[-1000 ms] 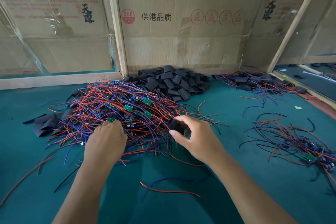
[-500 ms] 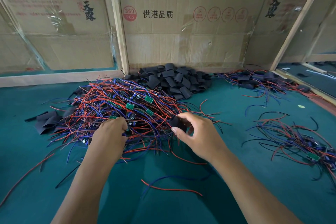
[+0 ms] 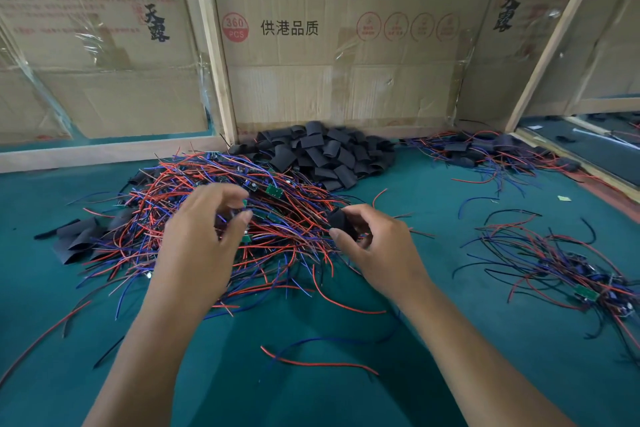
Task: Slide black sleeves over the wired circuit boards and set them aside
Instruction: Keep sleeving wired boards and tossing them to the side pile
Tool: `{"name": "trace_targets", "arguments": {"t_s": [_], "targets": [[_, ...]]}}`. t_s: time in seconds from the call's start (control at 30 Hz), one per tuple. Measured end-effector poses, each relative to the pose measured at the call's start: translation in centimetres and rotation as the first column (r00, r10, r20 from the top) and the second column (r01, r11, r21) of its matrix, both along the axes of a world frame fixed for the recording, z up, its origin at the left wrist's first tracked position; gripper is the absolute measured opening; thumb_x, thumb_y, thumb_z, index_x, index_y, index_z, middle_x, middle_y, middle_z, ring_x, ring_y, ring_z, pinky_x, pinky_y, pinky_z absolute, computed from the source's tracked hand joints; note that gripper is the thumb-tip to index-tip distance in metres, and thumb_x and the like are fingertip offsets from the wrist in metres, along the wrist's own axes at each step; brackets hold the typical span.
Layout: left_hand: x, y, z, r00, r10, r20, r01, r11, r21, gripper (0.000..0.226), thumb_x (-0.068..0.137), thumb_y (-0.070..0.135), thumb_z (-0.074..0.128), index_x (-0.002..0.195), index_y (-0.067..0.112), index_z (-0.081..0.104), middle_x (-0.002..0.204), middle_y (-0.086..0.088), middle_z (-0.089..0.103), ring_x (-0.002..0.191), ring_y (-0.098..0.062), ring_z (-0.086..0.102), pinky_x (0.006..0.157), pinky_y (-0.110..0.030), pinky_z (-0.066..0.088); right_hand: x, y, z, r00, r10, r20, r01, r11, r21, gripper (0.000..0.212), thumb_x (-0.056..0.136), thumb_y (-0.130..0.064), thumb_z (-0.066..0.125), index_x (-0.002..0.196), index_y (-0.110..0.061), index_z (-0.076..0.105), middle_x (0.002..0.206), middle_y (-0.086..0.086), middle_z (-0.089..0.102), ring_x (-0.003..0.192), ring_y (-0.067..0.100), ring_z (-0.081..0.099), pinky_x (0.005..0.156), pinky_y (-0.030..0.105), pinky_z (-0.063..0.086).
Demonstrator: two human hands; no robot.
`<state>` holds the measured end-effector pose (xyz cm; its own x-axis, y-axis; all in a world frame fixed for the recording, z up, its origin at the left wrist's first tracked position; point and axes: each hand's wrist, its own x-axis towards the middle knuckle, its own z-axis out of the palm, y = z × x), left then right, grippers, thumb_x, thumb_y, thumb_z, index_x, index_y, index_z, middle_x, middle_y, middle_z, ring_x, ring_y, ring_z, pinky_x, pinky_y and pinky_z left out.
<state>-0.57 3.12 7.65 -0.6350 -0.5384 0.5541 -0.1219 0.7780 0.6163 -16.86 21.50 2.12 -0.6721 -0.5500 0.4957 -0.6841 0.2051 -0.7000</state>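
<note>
Nearest, two bare forearms reach out over the green bench point(image 3: 311, 392). Just beyond them the right hand point(image 3: 377, 253) pinches one black sleeve point(image 3: 341, 222) between thumb and fingertips, held just above the near edge of the wire pile; it looks squeezed into a short rounded tube, and I cannot tell which way its opening faces. The left hand point(image 3: 201, 236) hovers over the tangle of red and blue wires point(image 3: 194, 191) with fingers curled as if picking; whether anything is caught between them I cannot tell.

A small green circuit board point(image 3: 273, 189) lies on top of the heap, just past the left fingertips and up-left of the sleeve, so the left hand is the nearer. My guess is that it must lift a board and bring it rightward to meet the sleeve.

Farther back, flat black sleeves are heaped point(image 3: 325, 156) against the cardboard wall point(image 3: 346, 80).
</note>
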Motion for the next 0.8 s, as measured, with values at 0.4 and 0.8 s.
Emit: {"name": "trace_targets", "arguments": {"t_s": [0.4,0.8], "targets": [[0.7,-0.1,1.1,0.918,0.017,-0.396,0.073,0.975,0.209,0.013,0.094,0.046,0.062,0.103,0.041,0.069,0.115,0.011,0.07,0.097,-0.001,0.068,0.093,-0.027,0.054,-0.2,-0.1,-0.1,0.998,-0.053,0.045,0.056,0.996,-0.07,0.008,0.087,-0.032,0.07,0.093,-0.034,0.065,0.078,-0.028,0.064,0.062,-0.004,0.057,0.057,0.006,0.038],[-0.4,1.8,1.4,0.75,-0.137,-0.647,0.66,0.209,0.721,0.025,0.092,0.03,0.056,0.108,0.013,0.064,0.09,0.005,0.069,0.071,-0.008,0.065,0.071,-0.022,0.057,0.0,-0.1,0.1,1.0,-0.016,0.019,0.017,0.999,-0.05,0.019,0.09,-0.038,0.067,0.106,-0.029,0.067,0.092,-0.014,0.059,0.09,0.01,0.058,0.069,0.012,0.041]]}}
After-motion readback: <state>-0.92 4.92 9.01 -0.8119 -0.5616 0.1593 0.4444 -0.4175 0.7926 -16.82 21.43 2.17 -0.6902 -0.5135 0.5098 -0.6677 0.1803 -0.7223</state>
